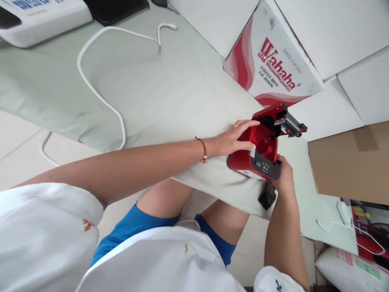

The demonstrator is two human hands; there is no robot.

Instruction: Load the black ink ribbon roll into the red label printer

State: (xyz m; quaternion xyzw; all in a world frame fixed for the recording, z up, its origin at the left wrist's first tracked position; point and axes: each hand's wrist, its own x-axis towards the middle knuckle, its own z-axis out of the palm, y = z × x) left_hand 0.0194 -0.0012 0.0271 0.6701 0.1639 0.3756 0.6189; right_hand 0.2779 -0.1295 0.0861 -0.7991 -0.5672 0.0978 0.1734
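Note:
A red label printer (pixel 241 162) sits on the cloth-covered table with its lid (pixel 284 117) swung up and its inside bare. Black control panel and small lights face my body. My left hand (pixel 232 140) grips the printer's left wall, thumb by the panel's corner and a finger at the rim near the hinge. At the opposite side, my right hand (pixel 284 174) holds the panel's right end; most of its fingers are hidden behind the housing. Under my right wrist lies a small black object (pixel 267 196) at the table edge, its kind unclear.
A Wahaha water carton (pixel 273 61) stands behind the printer among white boxes (pixel 343 28). To the right is a brown carton (pixel 349 162). A white cable (pixel 91 83) curves over the table (pixel 182 81) at left, near a white machine (pixel 51 20). A filled sack (pixel 352 267) lies lower right.

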